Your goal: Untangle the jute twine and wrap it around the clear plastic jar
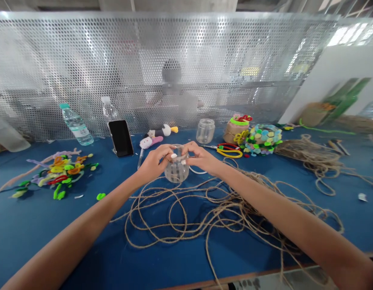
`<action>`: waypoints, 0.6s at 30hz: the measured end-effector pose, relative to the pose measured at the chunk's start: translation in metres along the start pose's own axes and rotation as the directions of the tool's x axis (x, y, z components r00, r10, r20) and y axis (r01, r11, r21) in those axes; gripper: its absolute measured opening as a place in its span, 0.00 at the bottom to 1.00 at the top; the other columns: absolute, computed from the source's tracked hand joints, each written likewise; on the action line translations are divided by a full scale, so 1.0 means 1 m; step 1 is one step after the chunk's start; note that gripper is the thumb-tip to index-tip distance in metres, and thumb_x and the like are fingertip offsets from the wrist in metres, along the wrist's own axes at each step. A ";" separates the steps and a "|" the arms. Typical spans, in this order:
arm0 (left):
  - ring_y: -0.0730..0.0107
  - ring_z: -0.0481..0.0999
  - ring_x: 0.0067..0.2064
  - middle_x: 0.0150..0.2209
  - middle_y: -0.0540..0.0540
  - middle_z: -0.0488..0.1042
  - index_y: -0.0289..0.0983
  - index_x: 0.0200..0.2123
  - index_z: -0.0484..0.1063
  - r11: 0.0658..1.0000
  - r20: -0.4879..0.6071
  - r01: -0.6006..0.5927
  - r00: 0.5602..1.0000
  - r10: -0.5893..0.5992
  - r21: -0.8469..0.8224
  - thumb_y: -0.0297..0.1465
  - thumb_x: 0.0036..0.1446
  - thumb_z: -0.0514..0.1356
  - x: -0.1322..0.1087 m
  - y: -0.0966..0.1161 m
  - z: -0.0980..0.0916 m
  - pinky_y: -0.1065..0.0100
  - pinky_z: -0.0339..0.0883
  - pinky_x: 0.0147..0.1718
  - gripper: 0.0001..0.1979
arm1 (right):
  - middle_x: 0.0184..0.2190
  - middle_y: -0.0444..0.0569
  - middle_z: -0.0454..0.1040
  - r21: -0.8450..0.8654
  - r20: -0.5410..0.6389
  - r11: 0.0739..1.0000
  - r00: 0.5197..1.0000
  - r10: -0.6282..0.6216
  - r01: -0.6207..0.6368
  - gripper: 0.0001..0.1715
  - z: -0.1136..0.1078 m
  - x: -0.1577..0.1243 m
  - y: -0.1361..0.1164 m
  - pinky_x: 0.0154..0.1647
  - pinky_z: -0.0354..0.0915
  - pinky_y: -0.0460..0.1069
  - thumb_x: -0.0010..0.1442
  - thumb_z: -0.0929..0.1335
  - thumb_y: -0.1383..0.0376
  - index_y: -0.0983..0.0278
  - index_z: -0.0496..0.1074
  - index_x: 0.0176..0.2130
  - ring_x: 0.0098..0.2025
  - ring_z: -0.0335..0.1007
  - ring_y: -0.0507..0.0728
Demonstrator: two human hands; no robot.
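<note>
Our left hand (154, 164) and right hand (202, 158) hold a glass jar (176, 170) at mid-worktop (32, 229), fingers (170, 152) clamped around it. Loose twine (186, 213) sprawls nearer us; beyond lie pipe cleaners (55, 175) at left, a phone (121, 138), scissors (230, 151) and a second jar (205, 131).

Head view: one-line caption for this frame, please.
Left hand and right hand grip a clear glass jar amid loose jute twine on a blue table.

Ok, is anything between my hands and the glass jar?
No, nothing visible: your left hand and your right hand both grip the clear glass jar directly, with nothing between them and it.
</note>
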State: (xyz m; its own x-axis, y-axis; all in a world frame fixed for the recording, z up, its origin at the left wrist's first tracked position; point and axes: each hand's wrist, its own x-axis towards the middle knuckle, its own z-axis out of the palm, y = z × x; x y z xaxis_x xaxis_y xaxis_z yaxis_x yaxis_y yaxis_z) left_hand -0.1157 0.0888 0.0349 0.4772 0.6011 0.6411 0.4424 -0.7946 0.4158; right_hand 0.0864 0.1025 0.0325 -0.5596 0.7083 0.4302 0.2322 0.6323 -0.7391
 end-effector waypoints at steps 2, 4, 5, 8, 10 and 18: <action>0.63 0.71 0.49 0.38 0.42 0.74 0.36 0.26 0.66 1.000 0.000 0.011 1.000 -0.011 0.002 0.30 0.60 0.49 -0.001 0.001 0.000 0.61 0.64 0.47 0.12 | 0.36 0.45 0.58 0.006 -0.016 1.000 1.000 0.011 -0.010 0.07 0.003 0.000 0.000 0.48 0.55 0.51 0.50 0.66 0.69 0.63 0.66 0.34 0.43 0.57 0.53; 0.63 0.71 0.49 0.37 0.42 0.74 0.36 0.26 0.66 1.000 0.002 0.019 1.000 -0.019 0.005 0.30 0.60 0.49 -0.001 0.002 0.000 0.61 0.64 0.47 0.12 | 0.36 0.45 0.57 0.012 -0.014 1.000 1.000 0.019 -0.019 0.07 0.004 0.000 -0.001 0.46 0.56 0.50 0.50 0.65 0.69 0.63 0.66 0.34 0.41 0.56 0.53; 0.63 0.70 0.49 0.38 0.42 0.74 0.36 0.26 0.66 1.000 0.003 0.022 1.000 -0.022 0.007 0.30 0.60 0.49 -0.002 0.002 -0.001 0.61 0.64 0.47 0.12 | 0.36 0.45 0.57 0.014 -0.010 1.000 1.000 0.022 -0.022 0.07 0.004 0.000 -0.001 0.45 0.57 0.50 0.50 0.65 0.69 0.63 0.66 0.34 0.41 0.56 0.53; 0.63 0.70 0.49 0.38 0.42 0.74 0.36 0.26 0.67 1.000 0.007 0.026 1.000 -0.026 0.010 0.30 0.60 0.49 -0.002 0.004 -0.002 0.61 0.64 0.47 0.12 | 0.36 0.46 0.56 0.021 0.004 1.000 1.000 0.020 -0.021 0.06 0.003 -0.001 -0.002 0.44 0.58 0.49 0.51 0.65 0.68 0.63 0.66 0.34 0.41 0.56 0.53; 0.63 0.70 0.50 0.38 0.41 0.74 0.36 0.26 0.67 1.000 0.008 0.027 1.000 -0.027 0.010 0.30 0.60 0.49 -0.002 0.004 -0.002 0.61 0.64 0.47 0.12 | 0.36 0.46 0.56 0.024 0.013 1.000 1.000 0.015 -0.015 0.06 0.003 -0.001 -0.003 0.44 0.58 0.49 0.52 0.64 0.68 0.63 0.65 0.34 0.42 0.56 0.53; 0.64 0.70 0.50 0.41 0.41 0.73 0.35 0.27 0.67 0.999 0.011 0.036 0.999 -0.037 0.010 0.30 0.60 0.49 -0.003 0.004 -0.002 0.61 0.64 0.48 0.11 | 0.37 0.46 0.56 -0.019 0.036 0.999 0.999 -0.025 0.026 0.05 0.002 -0.003 -0.003 0.46 0.58 0.50 0.54 0.63 0.67 0.62 0.65 0.35 0.42 0.57 0.53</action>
State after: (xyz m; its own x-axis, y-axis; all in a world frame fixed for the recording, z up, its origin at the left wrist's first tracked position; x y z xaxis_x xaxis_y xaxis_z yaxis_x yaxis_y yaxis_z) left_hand -0.1167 0.0841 0.0358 0.4693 0.6306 0.6181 0.4669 -0.7713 0.4325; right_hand 0.0855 0.0975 0.0327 -0.5934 0.6805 0.4299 0.2330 0.6564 -0.7175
